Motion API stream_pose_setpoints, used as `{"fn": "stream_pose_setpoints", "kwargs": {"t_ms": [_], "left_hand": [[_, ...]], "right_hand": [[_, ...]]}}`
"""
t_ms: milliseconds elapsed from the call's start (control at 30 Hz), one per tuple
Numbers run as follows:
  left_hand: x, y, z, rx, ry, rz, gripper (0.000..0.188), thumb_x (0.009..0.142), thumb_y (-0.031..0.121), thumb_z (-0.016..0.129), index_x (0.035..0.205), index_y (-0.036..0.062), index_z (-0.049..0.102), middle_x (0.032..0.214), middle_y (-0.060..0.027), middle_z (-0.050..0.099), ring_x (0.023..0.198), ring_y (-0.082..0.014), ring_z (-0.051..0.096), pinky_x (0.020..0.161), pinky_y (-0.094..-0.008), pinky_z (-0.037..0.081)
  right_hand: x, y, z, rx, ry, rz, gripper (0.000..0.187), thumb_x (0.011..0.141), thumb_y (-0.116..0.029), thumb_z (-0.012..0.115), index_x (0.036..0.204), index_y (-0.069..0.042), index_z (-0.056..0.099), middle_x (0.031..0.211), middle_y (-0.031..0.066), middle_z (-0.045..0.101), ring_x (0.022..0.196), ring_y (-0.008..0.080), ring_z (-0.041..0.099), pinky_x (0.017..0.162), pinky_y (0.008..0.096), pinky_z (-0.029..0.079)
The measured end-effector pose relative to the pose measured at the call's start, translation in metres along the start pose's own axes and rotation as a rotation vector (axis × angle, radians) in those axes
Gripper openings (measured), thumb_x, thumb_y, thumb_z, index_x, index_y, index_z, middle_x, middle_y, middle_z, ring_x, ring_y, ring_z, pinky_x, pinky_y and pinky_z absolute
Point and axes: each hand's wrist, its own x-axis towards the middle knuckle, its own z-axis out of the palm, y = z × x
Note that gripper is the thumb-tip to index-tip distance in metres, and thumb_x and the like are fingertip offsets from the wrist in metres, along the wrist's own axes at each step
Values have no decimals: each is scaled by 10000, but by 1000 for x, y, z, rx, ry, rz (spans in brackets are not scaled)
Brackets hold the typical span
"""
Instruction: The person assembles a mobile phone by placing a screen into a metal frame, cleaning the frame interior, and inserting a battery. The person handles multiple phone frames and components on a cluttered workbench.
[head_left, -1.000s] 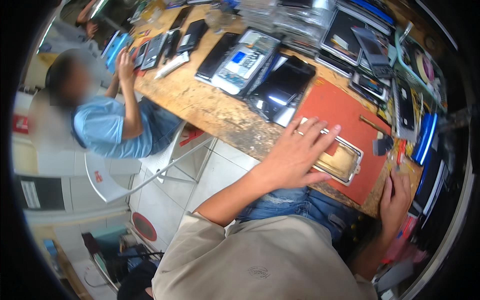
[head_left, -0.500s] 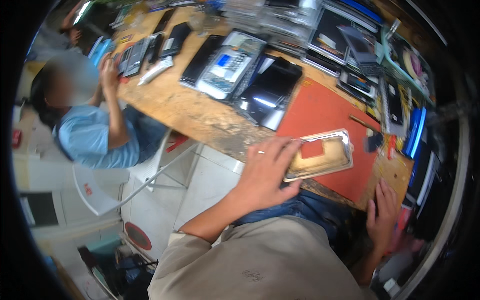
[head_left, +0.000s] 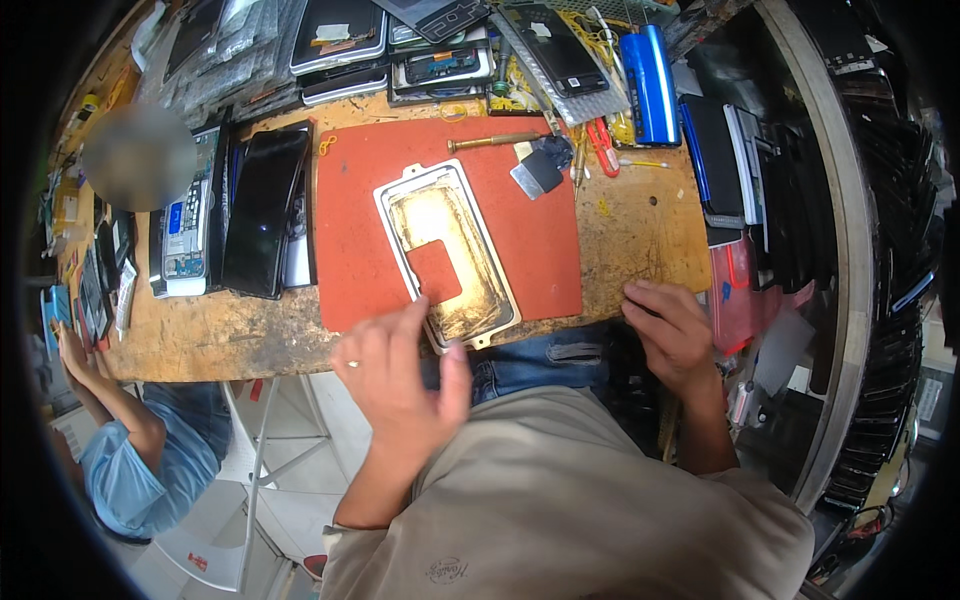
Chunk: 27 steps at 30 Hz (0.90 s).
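Observation:
A phone-shaped metal frame (head_left: 472,282) with a pale rim, a shiny gold inside and a rectangular cutout lies on a red mat (head_left: 535,250). Small tabs stick out at its two ends. At its near left edge is my left hand (head_left: 395,375), open, the index finger reaching the rim and the thumb apart. Whether that fingertip presses on the rim I cannot tell. My right hand (head_left: 675,335) rests by the table's near right edge, fingers half curled, with nothing visible in it.
Beyond the frame lie a brown-handled tool (head_left: 495,141), a dark-and-grey block (head_left: 538,174) and red-handled tweezers or pliers (head_left: 603,148). Phones (head_left: 265,215) line the left; stacked phone parts (head_left: 440,65) and a blue cylinder (head_left: 655,85) stand behind. A person in blue (head_left: 150,465) sits at left.
My view has swung to the right. The metal frame now stands more upright to me on the mat. My left hand has loosened from its side, and my right fingers have curled.

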Motion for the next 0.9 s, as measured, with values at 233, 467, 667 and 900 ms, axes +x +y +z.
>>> {"fn": "stream_pose_setpoints", "kwargs": {"t_ms": [233,467,667,900], "left_hand": [[40,-30,-1,170,-26,134,423,893,174,680,1289,28,675,1241,-124,681,1219,-325,584,1063,-477,371],[41,-33,2,80,-3,57,439,920,215,656,1317,27,662,1280,-133,671,1251,-336,576,1100,-493,364],[44,-34,3,192,-81,82,401,974,201,617,1334,28,647,1328,-140,654,1301,-361,546,1139,-499,326],[70,-32,-1,183,-65,110,383,963,191,652,1320,57,684,1152,-128,632,1162,-330,556,1089,-499,355]], "right_hand": [[10,-5,2,288,196,360,170,938,73,693,1105,40,698,947,159,717,809,244,711,717,329,554],[46,-22,18,235,316,297,259,914,116,685,1161,40,703,976,149,679,807,209,678,647,316,547],[82,-22,14,240,177,146,293,885,99,695,1163,11,670,987,147,667,841,271,670,684,360,534],[134,-36,45,205,-56,-93,156,918,-85,663,1054,-38,604,1160,138,660,1111,336,597,947,482,432]]}}
